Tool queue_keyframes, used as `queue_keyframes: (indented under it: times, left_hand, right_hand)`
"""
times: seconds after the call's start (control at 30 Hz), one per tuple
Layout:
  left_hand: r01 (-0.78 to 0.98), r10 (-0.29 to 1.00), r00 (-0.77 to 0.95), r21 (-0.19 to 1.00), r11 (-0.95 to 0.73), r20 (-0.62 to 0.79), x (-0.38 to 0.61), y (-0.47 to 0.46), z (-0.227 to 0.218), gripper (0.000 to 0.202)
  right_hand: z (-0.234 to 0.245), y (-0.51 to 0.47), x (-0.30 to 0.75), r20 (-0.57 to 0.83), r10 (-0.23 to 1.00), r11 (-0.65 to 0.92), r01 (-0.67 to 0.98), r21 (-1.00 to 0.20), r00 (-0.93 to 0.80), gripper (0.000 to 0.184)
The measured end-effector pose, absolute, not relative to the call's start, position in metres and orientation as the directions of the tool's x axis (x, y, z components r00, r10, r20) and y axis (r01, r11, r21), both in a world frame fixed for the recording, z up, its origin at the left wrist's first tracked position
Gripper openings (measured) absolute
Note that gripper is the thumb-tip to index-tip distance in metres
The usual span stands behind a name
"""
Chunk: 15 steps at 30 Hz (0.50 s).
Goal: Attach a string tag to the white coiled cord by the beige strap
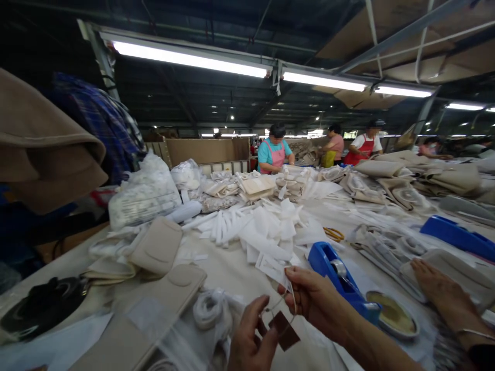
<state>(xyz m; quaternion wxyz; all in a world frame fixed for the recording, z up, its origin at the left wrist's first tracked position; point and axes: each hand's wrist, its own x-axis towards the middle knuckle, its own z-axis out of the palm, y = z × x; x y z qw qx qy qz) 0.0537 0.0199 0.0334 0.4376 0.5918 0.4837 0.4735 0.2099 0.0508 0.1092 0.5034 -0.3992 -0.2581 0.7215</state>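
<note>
Low in the head view, my left hand (253, 337) is closed with its thumb and fingers at the edge of a small dark brown tag (286, 334). A thin pale string (293, 303) loops up from the tag. My right hand (313, 296) pinches the string between thumb and forefinger, just above and to the right of my left hand. White paper tags (269, 264) lie right behind my fingertips. To the left rest a coil of white strap (208, 308) and a flat beige fabric piece (154, 314).
A blue tape dispenser (327, 260) and round tin (392, 314) stand beside my right arm. Another person's hand (441, 286) presses on a beige piece at right. White strips (266, 226) and bagged bundles cover the table's middle. Co-workers (273, 152) stand across.
</note>
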Motion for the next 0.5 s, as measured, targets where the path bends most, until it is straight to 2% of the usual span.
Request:
queue_keyframes:
  times: [0.13, 0.2, 0.27, 0.37, 0.5]
  left_hand:
    - [0.056, 0.975, 0.201, 0.992, -0.113, 0.100, 0.048, 0.026, 0.026, 0.034]
    - [0.039, 0.974, 0.224, 0.998, -0.047, 0.037, 0.044, 0.024, 0.019, 0.034]
    - [0.070, 0.980, 0.200, 0.997, -0.022, 0.007, 0.038, 0.022, 0.014, 0.034]
    - [0.154, 0.991, 0.113, 0.984, -0.090, 0.073, 0.029, 0.019, 0.015, 0.032]
    - [0.193, 0.996, 0.083, 0.979, -0.060, 0.045, 0.019, 0.014, 0.030, 0.030]
  right_hand:
    - [0.098, 0.043, 0.191, -0.305, 0.936, -0.351, -0.517, -0.781, -0.176, 0.032]
    - [0.095, 0.040, 0.185, -0.298, 0.944, -0.329, -0.523, -0.787, -0.145, 0.037]
    - [0.091, 0.038, 0.180, -0.266, 0.959, -0.278, -0.529, -0.802, -0.101, 0.041]
    - [0.084, 0.032, 0.177, -0.221, 0.975, -0.197, -0.555, -0.808, -0.025, 0.044]
    - [0.066, 0.025, 0.176, -0.281, 0.960, -0.225, -0.611, -0.759, -0.005, 0.048]
